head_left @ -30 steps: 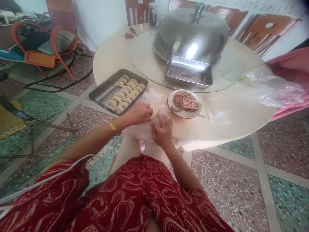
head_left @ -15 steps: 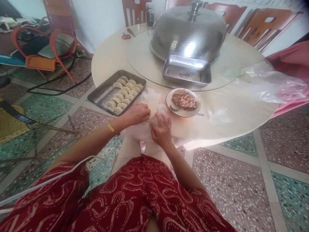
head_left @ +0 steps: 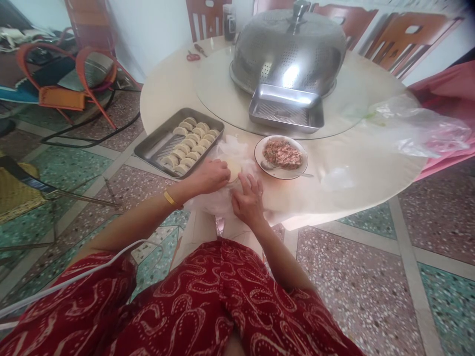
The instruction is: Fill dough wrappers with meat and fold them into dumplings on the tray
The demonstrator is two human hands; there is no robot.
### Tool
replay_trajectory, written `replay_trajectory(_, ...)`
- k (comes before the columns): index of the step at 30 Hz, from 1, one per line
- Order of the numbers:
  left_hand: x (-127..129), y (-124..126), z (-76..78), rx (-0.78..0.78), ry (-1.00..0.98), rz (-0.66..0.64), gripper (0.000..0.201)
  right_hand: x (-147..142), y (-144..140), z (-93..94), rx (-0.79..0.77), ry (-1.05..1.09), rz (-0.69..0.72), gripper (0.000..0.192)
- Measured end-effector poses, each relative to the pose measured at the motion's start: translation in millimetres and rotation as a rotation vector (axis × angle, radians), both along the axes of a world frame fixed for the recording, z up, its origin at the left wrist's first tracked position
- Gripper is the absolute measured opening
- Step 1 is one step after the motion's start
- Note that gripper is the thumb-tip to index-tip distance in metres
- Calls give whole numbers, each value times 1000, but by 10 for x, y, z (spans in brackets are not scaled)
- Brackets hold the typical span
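A pale dough round (head_left: 234, 169), showing no clear long axis, lies just right of the left hand (head_left: 214, 176), fingers curled, and just beyond the right hand (head_left: 249, 201), fingers bent; neither looks clearly nearer, nor can pinching be confirmed. Beyond the left hand sit dumplings (head_left: 182, 148); beyond the right, mince (head_left: 284, 154).

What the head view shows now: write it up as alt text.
A person's hands work close together at a pale, flat piece, apparently dough, amid crumpled whitish sheeting on a round table. Ahead to the left, a metal tray holds crescent-shaped dumplings; to the right sits a plate of minced mixture with a spoon.
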State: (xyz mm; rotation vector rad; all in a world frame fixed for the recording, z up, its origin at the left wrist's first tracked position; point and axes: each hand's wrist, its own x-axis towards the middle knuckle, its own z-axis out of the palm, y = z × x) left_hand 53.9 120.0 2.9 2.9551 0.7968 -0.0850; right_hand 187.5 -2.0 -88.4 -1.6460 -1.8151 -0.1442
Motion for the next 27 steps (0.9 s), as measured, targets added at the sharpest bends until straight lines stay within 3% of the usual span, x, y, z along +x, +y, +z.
replay_trajectory(10,33,137,-13,-148,-34,72,18,0,-3,0,71,-25,-7,15)
replay_trajectory(15,-4,197,-6,-207,-79,89,16,18,12,35,46,69,-13,20)
replay_trajectory(27,-49,198,-23,-253,-123,108,20,83,410,242,20,-41,6,23)
